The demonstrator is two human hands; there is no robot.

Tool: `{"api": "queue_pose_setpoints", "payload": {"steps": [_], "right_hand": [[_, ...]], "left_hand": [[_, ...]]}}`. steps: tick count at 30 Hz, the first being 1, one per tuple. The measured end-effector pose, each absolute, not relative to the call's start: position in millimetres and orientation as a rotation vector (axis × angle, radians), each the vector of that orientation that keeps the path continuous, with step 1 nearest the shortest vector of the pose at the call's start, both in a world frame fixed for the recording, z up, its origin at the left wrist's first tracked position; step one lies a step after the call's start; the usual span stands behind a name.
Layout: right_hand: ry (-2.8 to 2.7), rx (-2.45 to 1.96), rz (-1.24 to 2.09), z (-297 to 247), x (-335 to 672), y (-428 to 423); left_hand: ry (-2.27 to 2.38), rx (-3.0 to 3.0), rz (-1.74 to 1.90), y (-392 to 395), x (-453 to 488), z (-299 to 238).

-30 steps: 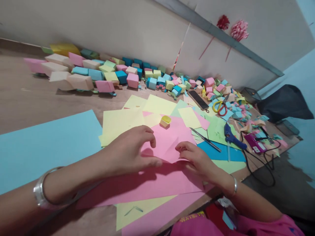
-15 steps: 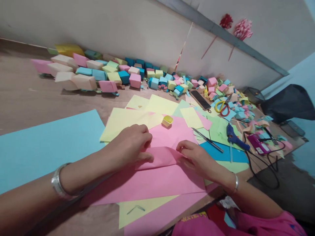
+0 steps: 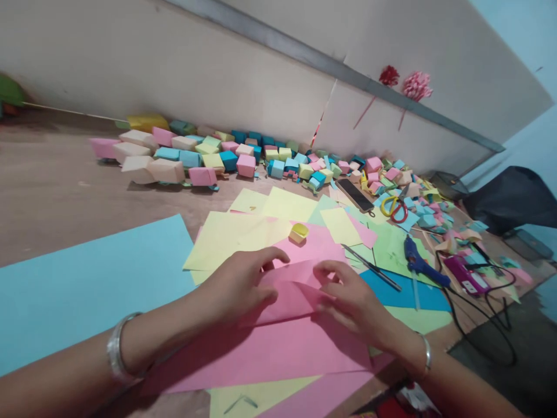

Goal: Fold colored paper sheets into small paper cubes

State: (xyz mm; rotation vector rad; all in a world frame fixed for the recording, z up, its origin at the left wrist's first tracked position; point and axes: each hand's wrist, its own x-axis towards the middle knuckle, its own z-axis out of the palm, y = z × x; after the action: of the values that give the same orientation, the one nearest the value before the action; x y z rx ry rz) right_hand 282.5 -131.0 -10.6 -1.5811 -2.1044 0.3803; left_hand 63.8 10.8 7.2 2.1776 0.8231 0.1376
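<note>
A folded piece of pink paper lies between my two hands, its upper layer lifted and slightly curved. My left hand grips its left end, the thumb on the near flap and the fingers bent at the far edge. At the other end, my right hand pinches the raised flap between thumb and fingers. Beneath it is a larger pink sheet. A tiny yellow paper box sits just beyond my hands, on top of the sheets.
Rows of coloured paper boxes stand along the wall. On the right are scissors, a phone, a blue glue gun, a dark slim pen-like tool and a purple power box with cables. A large blue sheet covers the left.
The view has tilted, so the table appears lower. My left fingers have opened out along the far edge of the pink paper, and its flap is lifted higher at the right.
</note>
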Motion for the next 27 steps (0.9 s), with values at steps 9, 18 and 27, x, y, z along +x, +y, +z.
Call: {"api": "queue_pose_setpoints", "payload": {"steps": [9,18,27], "right_hand": [[-1.563,-1.582,0.673,2,283,-135],[-1.384,-1.758,0.510,3,273,-137],[-0.971,-1.538,1.069,0,272,-137]], "left_hand": [[0.535,2.279,0.420,13,61,-3],[0.688,2.188,0.181,11,65,10],[0.626,2.328,0.270,8,63,2]]}}
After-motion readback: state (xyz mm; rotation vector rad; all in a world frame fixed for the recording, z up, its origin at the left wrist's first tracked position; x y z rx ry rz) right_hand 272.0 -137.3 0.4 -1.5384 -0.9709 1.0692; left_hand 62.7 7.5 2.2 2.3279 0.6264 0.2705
